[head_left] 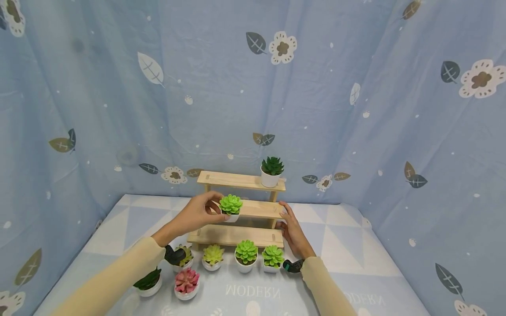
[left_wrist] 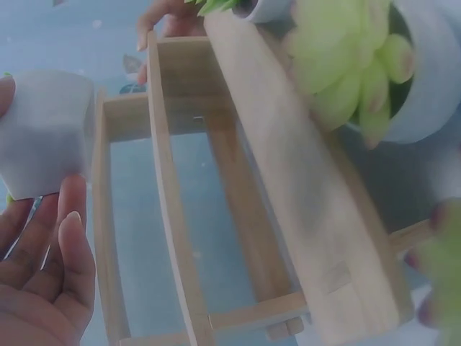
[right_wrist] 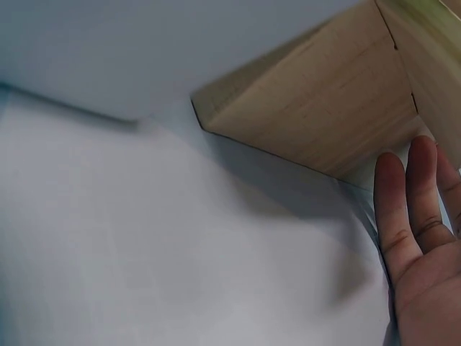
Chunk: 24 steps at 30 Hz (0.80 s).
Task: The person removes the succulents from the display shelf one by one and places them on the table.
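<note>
My left hand pinches the white pot of a bright green succulent between thumb and fingers, over the left part of the middle tier. In the left wrist view this white pot is at the left, apart from the wood. A three-tier wooden plant stand stands on the table. My right hand touches the right end of its middle tier; in the right wrist view, extended fingers lie beside a wooden side panel. A dark green succulent sits on the top tier's right end.
Before the stand are two green succulents, a yellow-green one and a reddish-tipped one. A pink succulent and a dark green plant are nearer, at left. A blue curtain hangs behind the patterned tablecloth.
</note>
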{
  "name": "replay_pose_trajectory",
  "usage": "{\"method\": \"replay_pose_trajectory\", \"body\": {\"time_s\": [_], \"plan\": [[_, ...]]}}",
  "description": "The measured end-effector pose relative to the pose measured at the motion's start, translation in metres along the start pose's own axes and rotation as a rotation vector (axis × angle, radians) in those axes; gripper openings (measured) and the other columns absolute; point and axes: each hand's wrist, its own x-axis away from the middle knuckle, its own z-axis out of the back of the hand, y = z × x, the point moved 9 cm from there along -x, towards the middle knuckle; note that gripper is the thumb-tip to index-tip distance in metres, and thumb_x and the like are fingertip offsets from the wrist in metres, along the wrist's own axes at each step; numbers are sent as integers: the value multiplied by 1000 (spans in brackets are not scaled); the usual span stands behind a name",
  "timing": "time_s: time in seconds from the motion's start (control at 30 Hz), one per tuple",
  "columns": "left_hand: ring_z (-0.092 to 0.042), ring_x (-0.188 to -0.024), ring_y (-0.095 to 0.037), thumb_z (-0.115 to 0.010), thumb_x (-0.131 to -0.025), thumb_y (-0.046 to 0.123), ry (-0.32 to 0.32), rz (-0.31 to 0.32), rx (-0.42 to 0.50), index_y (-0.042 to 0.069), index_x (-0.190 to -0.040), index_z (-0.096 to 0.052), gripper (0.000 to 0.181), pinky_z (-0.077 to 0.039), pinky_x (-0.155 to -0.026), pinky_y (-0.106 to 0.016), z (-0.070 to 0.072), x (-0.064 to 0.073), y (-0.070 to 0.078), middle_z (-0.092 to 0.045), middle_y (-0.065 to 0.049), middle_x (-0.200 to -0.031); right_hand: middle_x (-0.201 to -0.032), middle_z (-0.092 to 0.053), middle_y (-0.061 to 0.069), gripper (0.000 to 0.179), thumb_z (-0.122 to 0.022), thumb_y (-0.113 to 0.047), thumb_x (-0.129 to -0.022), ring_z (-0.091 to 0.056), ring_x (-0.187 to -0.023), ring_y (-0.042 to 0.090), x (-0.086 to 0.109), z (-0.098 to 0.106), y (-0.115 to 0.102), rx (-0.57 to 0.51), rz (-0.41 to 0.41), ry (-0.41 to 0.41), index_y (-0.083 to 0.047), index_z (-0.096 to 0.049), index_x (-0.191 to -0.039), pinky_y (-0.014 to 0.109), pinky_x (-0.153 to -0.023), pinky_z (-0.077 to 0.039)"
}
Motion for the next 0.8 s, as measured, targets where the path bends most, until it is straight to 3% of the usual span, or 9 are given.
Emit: {"method": "replay_pose_trajectory", "body": {"time_s": [0.43, 0.53, 0.7, 0.8], "plan": [[-65, -95, -19, -86, -86, 35, -11, -14, -10, 7, -136, -57, 64, -55, -79, -34, -3, 20, 4, -62, -5, -116, -147, -42, 13, 61, -51, -52, -107, -58, -103, 28, -2, -1, -2, 24, -11, -22, -36, -28, -161, 42, -81, -54], [-65, -95, -19, -86, -87, 36, -14, -10, -16, 7, -135, -58, 63, -55, -79, -33, -4, 25, 4, -62, -5, -116, -138, -50, 15, 57, -52, -51, -106, -60, -102, 29, -2, 3, -3, 56, -21, -13, -37, -33, -158, 41, -81, -53], [-64, -96, -24, -87, -86, 35, -20, -13, 7, 8, -135, -58, 63, -55, -80, -35, -4, 34, 7, -62, -4, -114, -108, -62, 18, 47, -55, -44, -107, -63, -94, 31, -3, 9, -9, 115, -8, -13, -38, -43, -152, 39, -77, -47], [-65, -97, -29, -86, -86, 36, -31, -12, 19, 10, -135, -58, 63, -56, -80, -36, -5, 39, 9, -62, -3, -113, -103, -64, 16, 45, -54, -42, -107, -63, -94, 34, -3, 9, -12, 134, -3, -32, -36, -43, -151, 40, -77, -45]]}}
